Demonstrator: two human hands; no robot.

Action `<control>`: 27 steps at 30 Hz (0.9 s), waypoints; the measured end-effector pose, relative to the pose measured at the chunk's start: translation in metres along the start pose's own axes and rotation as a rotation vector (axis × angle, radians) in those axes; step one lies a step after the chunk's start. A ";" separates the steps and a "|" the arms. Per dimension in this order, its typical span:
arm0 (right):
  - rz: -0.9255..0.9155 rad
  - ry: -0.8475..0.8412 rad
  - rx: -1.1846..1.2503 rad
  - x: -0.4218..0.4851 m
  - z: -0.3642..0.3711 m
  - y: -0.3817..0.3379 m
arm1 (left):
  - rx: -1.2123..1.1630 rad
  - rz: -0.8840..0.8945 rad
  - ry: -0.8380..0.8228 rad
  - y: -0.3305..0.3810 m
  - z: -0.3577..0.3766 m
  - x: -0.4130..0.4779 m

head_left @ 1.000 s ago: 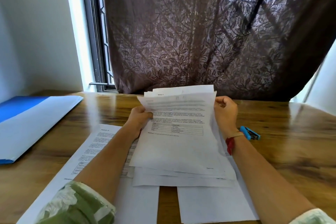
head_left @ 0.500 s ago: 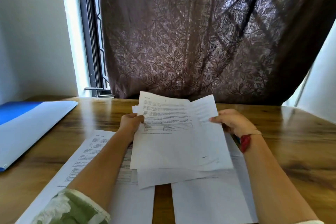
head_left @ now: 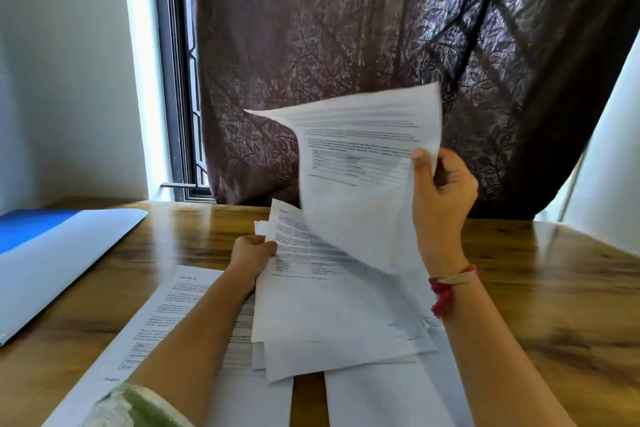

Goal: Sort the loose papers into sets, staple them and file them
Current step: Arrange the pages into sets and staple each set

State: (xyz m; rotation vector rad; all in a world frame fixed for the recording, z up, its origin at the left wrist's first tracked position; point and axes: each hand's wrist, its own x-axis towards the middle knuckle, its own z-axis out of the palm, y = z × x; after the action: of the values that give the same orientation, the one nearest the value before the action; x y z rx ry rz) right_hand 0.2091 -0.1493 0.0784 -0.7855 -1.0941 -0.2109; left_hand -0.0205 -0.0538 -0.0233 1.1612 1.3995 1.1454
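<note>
My left hand (head_left: 252,251) grips the left edge of a stack of printed papers (head_left: 322,308) held just above the wooden table (head_left: 554,288). My right hand (head_left: 441,194) pinches the right edge of the top sheet (head_left: 360,163), with the thumb on its printed face, and holds it lifted and curled up off the stack. A printed sheet (head_left: 166,312) lies flat on the table under my left forearm. Two more white sheets (head_left: 377,399) lie near the front edge. The stapler is hidden.
A blue and white folder (head_left: 59,260) lies open on the table at the far left. A dark patterned curtain (head_left: 346,45) hangs behind the table, with a window frame (head_left: 173,80) to its left.
My right hand has peeled the top sheet off the stack and raised it up and to the right. The left hand keeps its grip on the remaining stack.
</note>
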 end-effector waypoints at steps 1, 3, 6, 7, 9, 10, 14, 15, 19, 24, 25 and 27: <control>0.139 -0.009 0.065 0.000 0.001 0.007 | -0.022 0.008 -0.012 0.000 -0.001 -0.001; 0.433 -0.064 0.133 -0.002 0.003 0.016 | -0.109 0.013 -0.045 0.001 -0.003 -0.002; 0.803 -0.300 0.127 -0.016 0.006 0.025 | -0.125 0.056 -0.078 0.002 -0.005 -0.003; 0.861 -0.404 0.112 -0.022 0.004 0.029 | -0.137 0.043 -0.084 0.002 -0.005 -0.004; 0.921 -0.574 0.029 -0.033 -0.002 0.041 | -0.143 0.026 -0.088 0.004 -0.005 -0.008; 0.923 -0.627 -0.071 -0.037 -0.004 0.047 | -0.111 0.031 -0.081 0.004 -0.004 -0.009; 0.870 -0.797 -0.491 -0.040 -0.003 0.057 | -0.027 0.058 -0.052 0.007 0.000 -0.013; 0.871 -0.829 -0.532 -0.040 -0.001 0.056 | -0.023 0.043 -0.042 0.008 0.001 -0.013; 0.853 -0.896 -0.631 -0.048 0.002 0.056 | -0.010 -0.013 -0.027 0.009 0.001 -0.011; 0.916 -0.932 -0.613 -0.052 0.001 0.060 | -0.089 -0.021 -0.028 0.008 0.001 -0.009; 0.931 -0.935 -0.592 -0.052 0.001 0.060 | -0.083 -0.017 -0.034 0.008 0.001 -0.008; 0.987 -0.931 -0.552 -0.050 0.001 0.059 | -0.038 0.004 -0.065 0.008 0.002 -0.008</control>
State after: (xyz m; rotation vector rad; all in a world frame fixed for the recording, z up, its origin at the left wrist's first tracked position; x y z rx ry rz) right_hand 0.2152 -0.1171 0.0080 -1.9367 -1.3644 0.8021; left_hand -0.0167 -0.0608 -0.0149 1.1645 1.3217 1.1223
